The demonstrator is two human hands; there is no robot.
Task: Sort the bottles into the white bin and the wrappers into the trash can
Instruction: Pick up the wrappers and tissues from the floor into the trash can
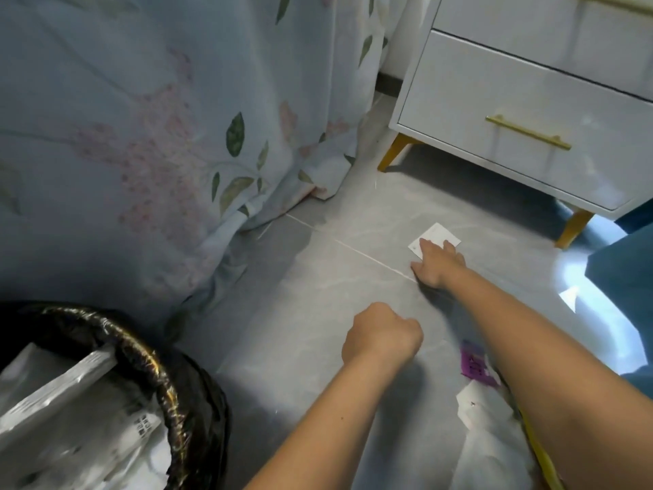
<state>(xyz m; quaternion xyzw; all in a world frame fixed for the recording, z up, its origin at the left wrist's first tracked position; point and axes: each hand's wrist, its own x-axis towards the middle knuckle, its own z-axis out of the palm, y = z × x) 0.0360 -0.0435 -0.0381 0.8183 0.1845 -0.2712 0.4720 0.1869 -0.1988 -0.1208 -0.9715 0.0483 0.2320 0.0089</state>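
- White wrapper [435, 238] is lying flat on the grey floor [318, 277] in front of the nightstand [523, 111].
- Right hand [438, 265] is reaching forward on a stretched arm, its fingers spread flat and touching the wrapper's near edge.
- Left hand [383, 335] is hovering above the floor, curled into an empty fist.
- Trash can [169, 383], lined in black, is standing at lower left, well apart from the wrapper, holding grey bags.

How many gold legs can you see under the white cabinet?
2. One leg is at the cabinet's left front corner, one leg at the right front. Any back legs are hidden.
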